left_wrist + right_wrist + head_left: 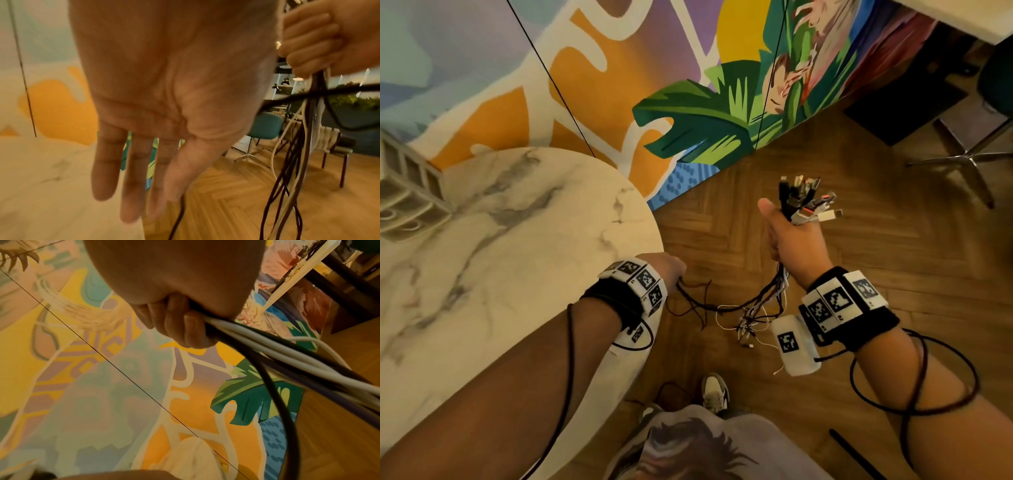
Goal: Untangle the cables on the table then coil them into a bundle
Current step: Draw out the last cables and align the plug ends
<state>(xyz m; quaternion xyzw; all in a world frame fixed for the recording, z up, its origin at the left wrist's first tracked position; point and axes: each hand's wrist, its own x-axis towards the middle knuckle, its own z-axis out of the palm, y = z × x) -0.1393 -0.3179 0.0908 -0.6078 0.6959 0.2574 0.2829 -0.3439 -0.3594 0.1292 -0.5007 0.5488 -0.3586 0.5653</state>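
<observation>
My right hand (787, 240) is held out over the wooden floor and grips a bundle of black and white cables (750, 308) in its fist. Their plugs (808, 200) stick up above the thumb, and the loose lengths hang to the floor in a tangle. In the right wrist view the fingers (185, 326) curl round the cables (287, 356). My left hand (671, 270) is at the edge of the round marble table (517, 240), with its fingers (131, 170) straight and spread. A black cable (176, 227) trails just below them; I cannot tell if it touches them.
A grey rack (407, 192) stands on the table's far left. A painted mural wall (619, 68) runs behind the table. A chair's metal base (962, 154) is at the far right on the floor. My shoe (714, 394) is below the hanging cables.
</observation>
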